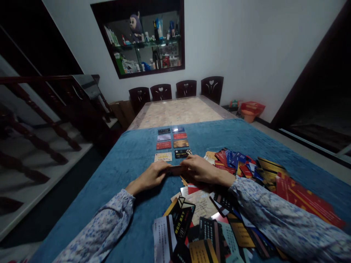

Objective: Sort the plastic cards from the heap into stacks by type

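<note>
My left hand (155, 172) and my right hand (199, 168) hold a plastic card (175, 169) between them, seen nearly edge-on, just above the blue cloth. Its face is hidden from me. Beyond the hands, cards lie in two columns; the nearest are a cream card (163, 157) on the left and a black VIP card (182, 153) on the right. Under and around my right forearm spreads a loose heap of mixed cards, with a black and yellow VIP card (183, 222) and a grey-white card (163, 233) at its near left.
The blue cloth (131, 146) covers the near part of a long stone-topped table (181, 109). Red paper envelopes (304, 201) lie to the right. Dark chairs (186, 88) stand at the far end, a stair railing (49, 128) at the left, an orange bin (249, 115) at the right.
</note>
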